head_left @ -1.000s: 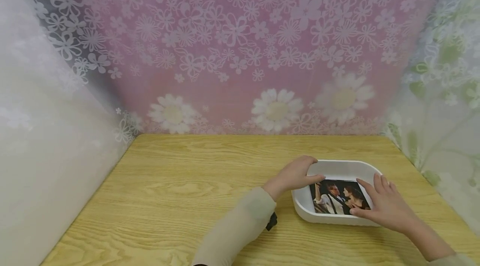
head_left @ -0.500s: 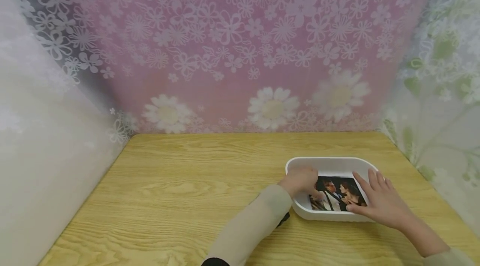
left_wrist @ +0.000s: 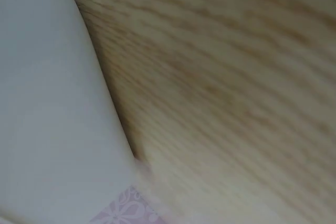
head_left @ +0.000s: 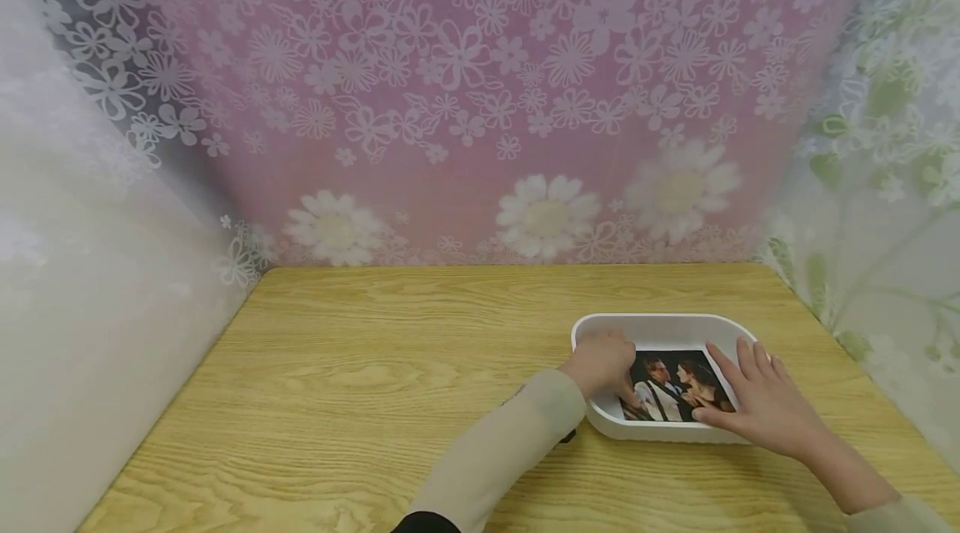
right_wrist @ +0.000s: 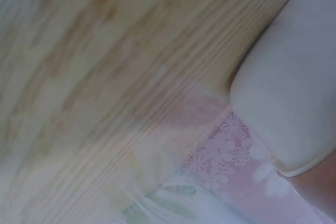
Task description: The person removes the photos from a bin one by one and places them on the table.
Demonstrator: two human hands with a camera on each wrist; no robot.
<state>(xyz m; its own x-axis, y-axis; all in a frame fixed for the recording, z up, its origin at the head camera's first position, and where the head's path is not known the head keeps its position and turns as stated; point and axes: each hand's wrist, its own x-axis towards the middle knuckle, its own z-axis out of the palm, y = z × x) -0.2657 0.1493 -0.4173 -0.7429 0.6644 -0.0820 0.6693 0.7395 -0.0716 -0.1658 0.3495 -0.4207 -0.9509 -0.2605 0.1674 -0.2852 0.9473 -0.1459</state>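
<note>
A white tray (head_left: 660,432) with rounded corners stands at the right of the table. Inside it lies a glossy photo (head_left: 675,387) of two people in front of a dark background. My left hand (head_left: 603,364) reaches over the tray's left side, its curled fingers and thumb pinching the photo's left edge. Those fingertips are partly hidden. Spread over the right end, my right hand (head_left: 768,404) has its thumb at the near rim and its other fingers across the right rim. The right wrist view shows the tray's outer wall (right_wrist: 294,87) with skin at the rim.
The wood-grain table (head_left: 360,399) stretches out to the left of the tray. A pink flowered backdrop (head_left: 450,82) rises behind it, with a pale panel (head_left: 97,266) on the left and a leaf-patterned one (head_left: 892,208) on the right.
My left hand has gone from the tray's left rim down inside to the photo's left edge. The right hand stays at the right end. The head view has shifted slightly.
</note>
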